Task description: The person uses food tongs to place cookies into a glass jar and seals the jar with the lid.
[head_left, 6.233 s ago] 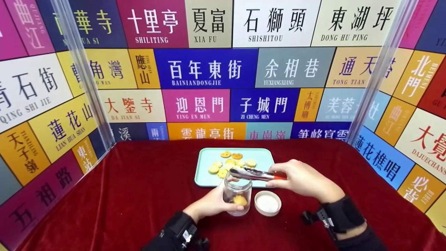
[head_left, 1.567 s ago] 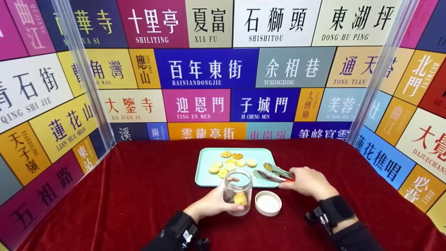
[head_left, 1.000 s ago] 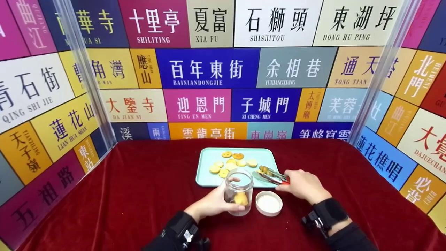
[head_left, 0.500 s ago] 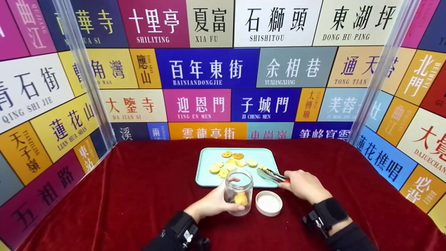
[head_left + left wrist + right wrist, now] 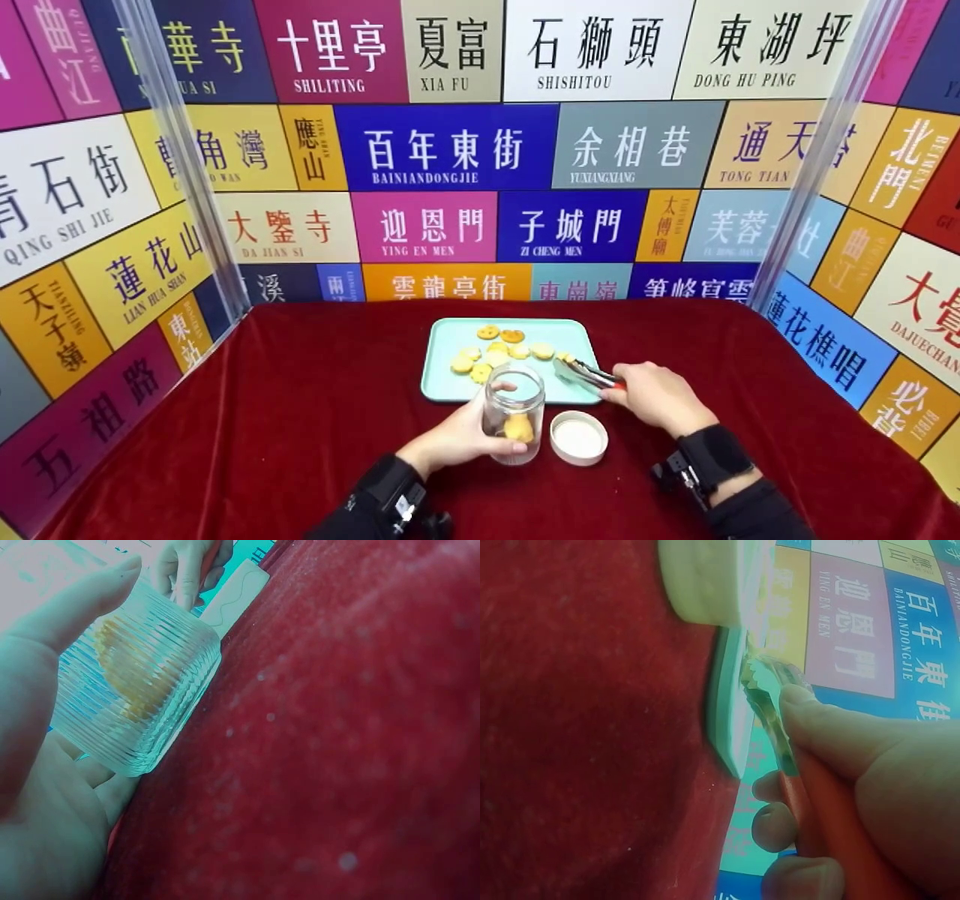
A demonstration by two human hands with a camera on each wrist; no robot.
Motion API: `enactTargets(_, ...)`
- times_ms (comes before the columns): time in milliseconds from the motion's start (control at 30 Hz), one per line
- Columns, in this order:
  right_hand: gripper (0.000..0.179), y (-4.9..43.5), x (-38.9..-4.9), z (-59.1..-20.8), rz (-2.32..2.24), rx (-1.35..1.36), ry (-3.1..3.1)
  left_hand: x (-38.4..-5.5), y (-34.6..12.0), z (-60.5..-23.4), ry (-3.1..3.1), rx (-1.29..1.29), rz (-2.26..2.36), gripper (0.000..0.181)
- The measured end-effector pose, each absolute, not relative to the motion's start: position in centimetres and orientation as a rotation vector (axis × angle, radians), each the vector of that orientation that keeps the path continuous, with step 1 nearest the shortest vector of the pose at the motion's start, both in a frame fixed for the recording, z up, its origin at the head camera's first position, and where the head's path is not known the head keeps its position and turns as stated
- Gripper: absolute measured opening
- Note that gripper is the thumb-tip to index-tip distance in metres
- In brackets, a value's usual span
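My left hand grips a clear glass jar, its thumb across the front. The uncovered jar holds yellow-orange cookies; ribbed glass blurs them in the left wrist view. In my right hand are metal tongs with red-orange handles. The tongs' scalloped tips reach low over the right side of a mint-green tray, their arms nearly together. Right at the tips is a small yellow cookie, partly hidden. Several more round cookies lie across the tray's middle and back.
A round white lid lies between the jar and my right forearm, in front of the tray. Dark red velvet cloth covers the table. Panels of coloured signs stand behind and on both sides.
The tongs have gone from over the jar's mouth to the tray's right side. There their spread arms have come together at a cookie. The left hand and jar stay in place.
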State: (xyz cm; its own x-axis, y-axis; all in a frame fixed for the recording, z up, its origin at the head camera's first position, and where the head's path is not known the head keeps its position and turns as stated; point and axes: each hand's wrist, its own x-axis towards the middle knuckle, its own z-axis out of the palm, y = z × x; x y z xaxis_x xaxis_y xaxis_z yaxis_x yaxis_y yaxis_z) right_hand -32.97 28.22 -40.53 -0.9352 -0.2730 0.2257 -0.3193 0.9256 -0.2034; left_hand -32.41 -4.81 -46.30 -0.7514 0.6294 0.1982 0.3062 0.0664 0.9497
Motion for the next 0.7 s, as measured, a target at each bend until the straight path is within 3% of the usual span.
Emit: enactTargets(700,0.034,28.1,-32.0,-37.0,0.366,0.523,-2.792,-32.7,-4.9,-46.7,2.121,0.912,1.72,0.095)
